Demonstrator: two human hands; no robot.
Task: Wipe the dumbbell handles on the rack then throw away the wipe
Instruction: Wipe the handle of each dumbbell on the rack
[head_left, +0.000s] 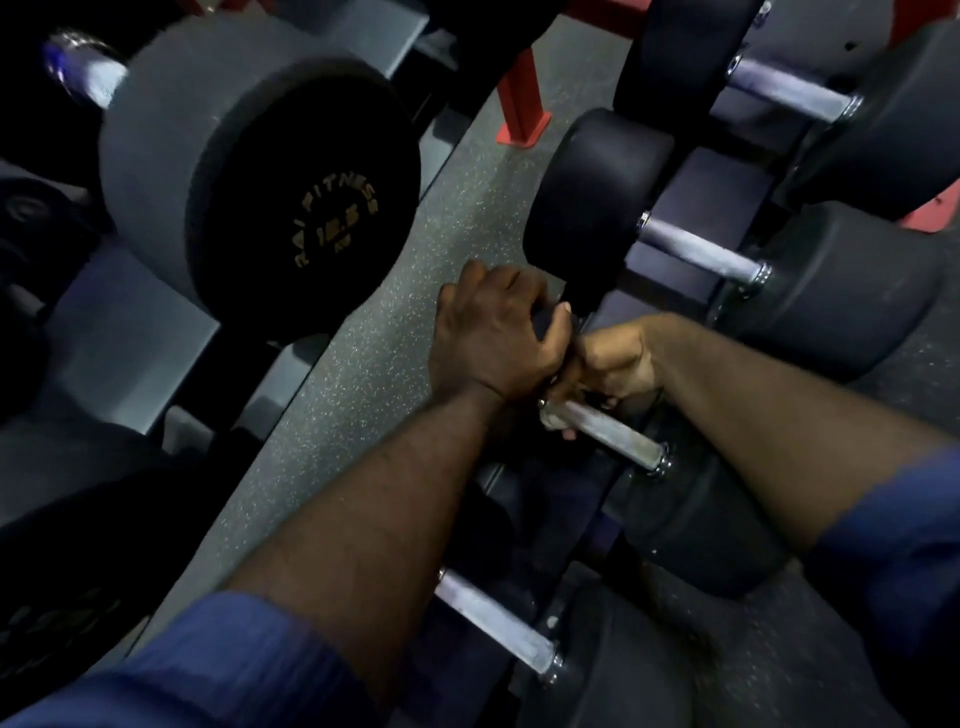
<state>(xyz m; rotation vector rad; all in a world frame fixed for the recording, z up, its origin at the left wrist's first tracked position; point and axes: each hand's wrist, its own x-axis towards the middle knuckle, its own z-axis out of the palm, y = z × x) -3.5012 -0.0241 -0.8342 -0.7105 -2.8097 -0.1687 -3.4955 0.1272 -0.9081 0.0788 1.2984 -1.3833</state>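
A dumbbell lies on the rack in the middle of the head view, its steel handle (610, 432) running down to the right. My right hand (615, 361) is closed around the handle's upper left end. A small pale bit shows under its fingers; I cannot tell whether it is the wipe. My left hand (493, 338) grips the black head of the same dumbbell, touching my right hand. Most of that head is hidden under my hands. More steel handles show above (696, 249), further up (789, 88) and below (493, 618).
A big grey dumbbell (291, 197) marked 12.5 sits on a second rack at the left. Speckled grey floor (363, 374) runs between the racks. A red rack post (522, 98) stands at the top. Black dumbbell heads (841, 291) crowd the right side. The light is dim.
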